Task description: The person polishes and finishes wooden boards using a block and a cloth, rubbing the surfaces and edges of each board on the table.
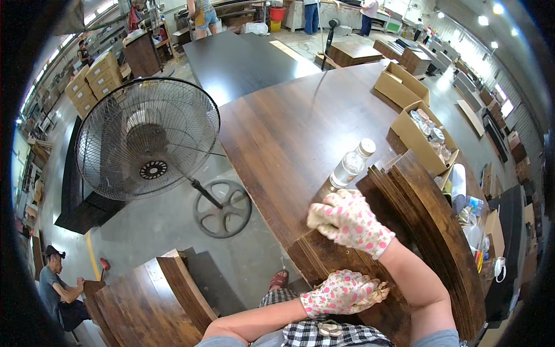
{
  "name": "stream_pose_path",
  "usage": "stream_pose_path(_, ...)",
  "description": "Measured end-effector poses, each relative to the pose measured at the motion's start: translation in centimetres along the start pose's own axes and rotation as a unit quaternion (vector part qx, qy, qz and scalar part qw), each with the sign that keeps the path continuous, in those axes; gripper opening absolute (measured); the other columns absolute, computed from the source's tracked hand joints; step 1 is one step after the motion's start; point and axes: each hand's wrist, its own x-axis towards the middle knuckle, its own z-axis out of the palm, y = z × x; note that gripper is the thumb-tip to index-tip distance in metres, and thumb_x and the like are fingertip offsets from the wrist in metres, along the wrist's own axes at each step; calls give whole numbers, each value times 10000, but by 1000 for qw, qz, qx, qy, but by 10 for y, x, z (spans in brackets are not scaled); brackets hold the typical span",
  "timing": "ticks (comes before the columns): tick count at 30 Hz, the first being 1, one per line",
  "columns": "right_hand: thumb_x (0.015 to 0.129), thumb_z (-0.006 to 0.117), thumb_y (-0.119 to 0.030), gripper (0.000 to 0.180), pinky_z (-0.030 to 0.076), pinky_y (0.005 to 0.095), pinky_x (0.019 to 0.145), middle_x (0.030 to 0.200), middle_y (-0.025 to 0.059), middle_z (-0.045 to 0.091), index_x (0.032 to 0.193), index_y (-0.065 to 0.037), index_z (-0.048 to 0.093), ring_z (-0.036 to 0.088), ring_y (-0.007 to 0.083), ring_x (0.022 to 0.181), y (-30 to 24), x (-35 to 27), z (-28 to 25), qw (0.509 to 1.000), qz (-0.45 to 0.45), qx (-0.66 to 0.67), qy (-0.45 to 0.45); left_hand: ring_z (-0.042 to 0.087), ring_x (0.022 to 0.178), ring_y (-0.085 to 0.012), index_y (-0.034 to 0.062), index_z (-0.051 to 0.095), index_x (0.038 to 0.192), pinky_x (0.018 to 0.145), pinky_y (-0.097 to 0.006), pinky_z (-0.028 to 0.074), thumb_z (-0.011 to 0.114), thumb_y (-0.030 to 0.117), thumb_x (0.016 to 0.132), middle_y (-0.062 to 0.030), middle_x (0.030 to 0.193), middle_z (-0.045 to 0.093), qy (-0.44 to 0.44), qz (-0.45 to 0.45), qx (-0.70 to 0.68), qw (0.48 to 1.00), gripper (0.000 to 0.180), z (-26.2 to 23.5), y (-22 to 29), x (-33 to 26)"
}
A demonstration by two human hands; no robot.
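Both my hands wear white gloves with pink spots. My right hand (354, 222) is closed, fingers curled down, above a dark brown wooden panel (315, 253); whatever it may hold is hidden. Nearer my body, my left hand (338, 294) is also closed over the panel, its glove stained at the fingertips, and I cannot make out anything in it. Just beyond the right hand a clear bottle (348, 166) with a white cap stands on the wooden table (283, 144). Curved dark brown boards (442, 217) are stacked to the right of my hands.
Cardboard boxes (404, 124) line the table's right side, one holding small containers. A floor fan (149, 139) stands at left. More curved panels (141, 295) lie at lower left, beside a crouching person (58, 289). A black panel (243, 66) lies beyond the table.
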Motion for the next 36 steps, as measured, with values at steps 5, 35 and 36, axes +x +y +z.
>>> stream_pose_path(5, 708, 758, -233, 380, 446, 406, 831, 947, 56, 612, 1066, -154, 658, 599, 273, 906, -21, 1, 3, 995, -49, 89, 25, 619, 810, -302, 84, 563, 1221, 674, -422, 488, 611, 395, 842, -124, 916, 614, 26, 1, 7, 1000, 492, 2, 2, -4)
stream_pose_path(35, 866, 640, 1, 440, 499, 278, 856, 1110, 93, 610, 1288, 22, 515, 591, 147, 993, -15, -140, 58, 696, 348, 455, 434, 663, 893, -304, 54, 607, 1101, 773, -377, 525, 593, 277, 904, -149, 957, 686, 224, -214, -69, 949, 298, -89, -67, -4)
stream_pose_path(36, 846, 659, -12, 442, 504, 301, 862, 1096, 121, 631, 1265, 33, 526, 619, 185, 985, -16, -137, 54, 686, 353, 463, 436, 664, 894, -314, 69, 608, 1125, 769, -383, 527, 595, 289, 903, -143, 959, 690, 137, -324, 26, 936, 312, -100, -57, -18)
